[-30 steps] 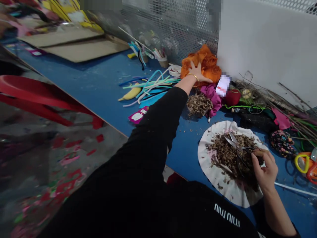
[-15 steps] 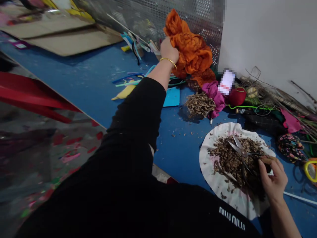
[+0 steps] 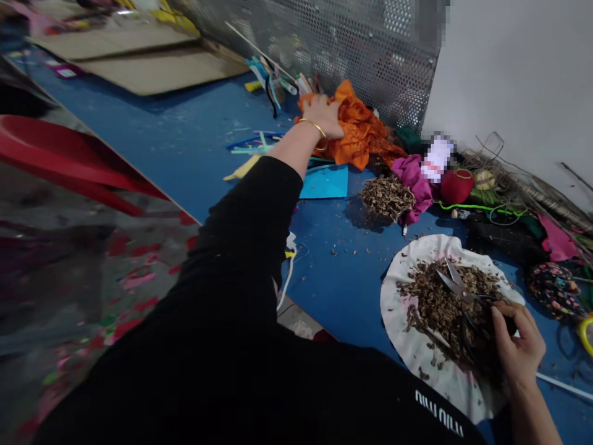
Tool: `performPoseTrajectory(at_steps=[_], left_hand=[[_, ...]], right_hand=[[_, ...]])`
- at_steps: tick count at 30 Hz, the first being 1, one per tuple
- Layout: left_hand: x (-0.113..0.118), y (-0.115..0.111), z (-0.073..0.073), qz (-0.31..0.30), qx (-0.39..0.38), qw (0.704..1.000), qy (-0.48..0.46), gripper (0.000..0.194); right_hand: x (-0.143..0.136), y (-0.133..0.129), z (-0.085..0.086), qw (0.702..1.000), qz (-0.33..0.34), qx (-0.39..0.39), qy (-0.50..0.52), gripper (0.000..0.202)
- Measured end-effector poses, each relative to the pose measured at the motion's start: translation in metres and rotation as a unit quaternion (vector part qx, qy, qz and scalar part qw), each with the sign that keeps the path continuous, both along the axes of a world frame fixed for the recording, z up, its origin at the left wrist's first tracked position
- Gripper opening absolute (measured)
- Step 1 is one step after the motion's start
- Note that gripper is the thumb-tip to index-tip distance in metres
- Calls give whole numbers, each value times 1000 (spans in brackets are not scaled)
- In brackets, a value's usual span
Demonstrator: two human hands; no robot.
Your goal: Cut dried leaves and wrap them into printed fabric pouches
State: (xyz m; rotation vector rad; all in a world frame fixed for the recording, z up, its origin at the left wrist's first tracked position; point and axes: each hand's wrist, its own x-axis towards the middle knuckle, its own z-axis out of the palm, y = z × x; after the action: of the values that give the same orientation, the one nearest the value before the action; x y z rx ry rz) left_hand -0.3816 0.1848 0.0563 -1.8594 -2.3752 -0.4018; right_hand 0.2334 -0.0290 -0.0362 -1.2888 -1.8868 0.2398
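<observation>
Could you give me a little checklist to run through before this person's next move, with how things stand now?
1. Left hand touching the orange cloth: ok.
2. Left hand gripping it firmly: cannot tell, the fingertips are hard to see.
3. Right hand holding the scissors: ok.
4. Scissors closed: not ok, they stand open.
5. Dry brown bits all on the white sheet: not ok, some lie on the blue table.

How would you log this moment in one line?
left hand: on crumpled orange cloth | right hand: holding scissors, blades parted | scissors: over dry brown bits on white sheet
</observation>
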Motion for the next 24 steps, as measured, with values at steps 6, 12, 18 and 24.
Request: performPoseTrajectory(at_steps=[6, 12, 18, 24], left_hand=[[77, 13, -4, -183, 9, 983, 7, 53], [105, 41, -11, -112, -13, 992, -54, 35], [68, 50, 20, 65, 146, 980, -118, 35], [-6, 24, 27, 251, 104, 952, -143, 51]], right_hand=[[2, -1, -2, 1000, 8, 2, -3, 16], [4, -1, -3, 1000, 14, 1, -20, 17], [2, -2, -2, 1000, 11, 5, -21, 16], [2, -2, -2, 1000, 9, -2, -23, 17]])
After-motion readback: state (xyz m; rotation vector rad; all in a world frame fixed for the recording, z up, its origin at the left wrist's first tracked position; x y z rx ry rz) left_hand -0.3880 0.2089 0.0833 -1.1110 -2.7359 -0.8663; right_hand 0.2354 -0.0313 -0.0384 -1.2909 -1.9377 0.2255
